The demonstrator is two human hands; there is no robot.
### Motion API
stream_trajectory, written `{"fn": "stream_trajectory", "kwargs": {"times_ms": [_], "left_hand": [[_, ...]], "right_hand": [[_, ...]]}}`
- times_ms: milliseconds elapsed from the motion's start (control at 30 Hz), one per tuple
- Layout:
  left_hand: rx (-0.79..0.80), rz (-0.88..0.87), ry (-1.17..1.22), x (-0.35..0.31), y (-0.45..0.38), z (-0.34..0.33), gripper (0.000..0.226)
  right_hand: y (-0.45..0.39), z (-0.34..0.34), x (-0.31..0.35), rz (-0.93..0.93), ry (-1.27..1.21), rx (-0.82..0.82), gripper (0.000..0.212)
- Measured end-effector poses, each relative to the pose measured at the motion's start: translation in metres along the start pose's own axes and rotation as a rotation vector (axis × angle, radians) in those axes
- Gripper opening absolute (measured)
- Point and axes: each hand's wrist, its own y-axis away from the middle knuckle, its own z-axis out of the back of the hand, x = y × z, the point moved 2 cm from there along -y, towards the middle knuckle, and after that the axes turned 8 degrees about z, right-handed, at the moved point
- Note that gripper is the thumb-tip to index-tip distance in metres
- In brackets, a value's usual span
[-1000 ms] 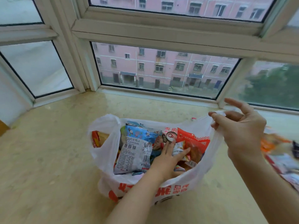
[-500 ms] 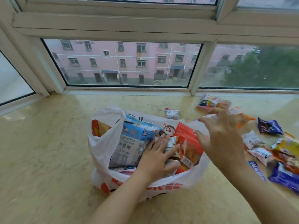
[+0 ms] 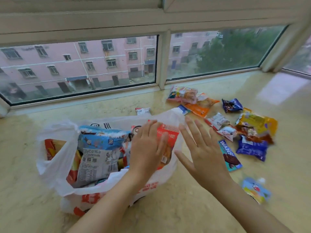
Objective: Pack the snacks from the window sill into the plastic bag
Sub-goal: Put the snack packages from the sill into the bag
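A white plastic bag with red print stands open on the marble window sill, stuffed with snack packets, among them a big blue-and-white packet and a red packet. My left hand lies flat with straight fingers on the snacks inside the bag. My right hand hovers open just right of the bag's rim, fingers spread, holding nothing. To its right, loose snacks lie on the sill: a teal chocolate bar, a blue packet, a yellow packet and an orange packet.
A small white sachet lies behind the bag. A light-blue pouch sits near the front right. A dark-blue packet and a pink packet lie close to the window frame. The sill's left side is bare marble.
My right hand let go of the bag's handle and moved down to the right with its fingers spread. The view swung right, showing more loose snacks. My left hand stays on the bag's contents.
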Motion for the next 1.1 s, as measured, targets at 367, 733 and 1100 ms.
{"fn": "stream_trajectory", "kwargs": {"times_ms": [367,733,1100], "left_hand": [[-0.304,-0.056,-0.317,-0.095,-0.023,-0.101,0.062],[-0.095,-0.109,-0.422,-0.142,-0.019,-0.222,0.072],[0.537,0.15,-0.449,-0.142,0.015,-0.349,0.076]], "right_hand": [[0.086,-0.033,-0.158,-0.214,0.007,0.166,0.067],[0.14,-0.092,-0.247,-0.192,-0.104,0.224,0.065],[0.204,-0.128,-0.266,-0.367,-0.213,0.384,0.079]]}}
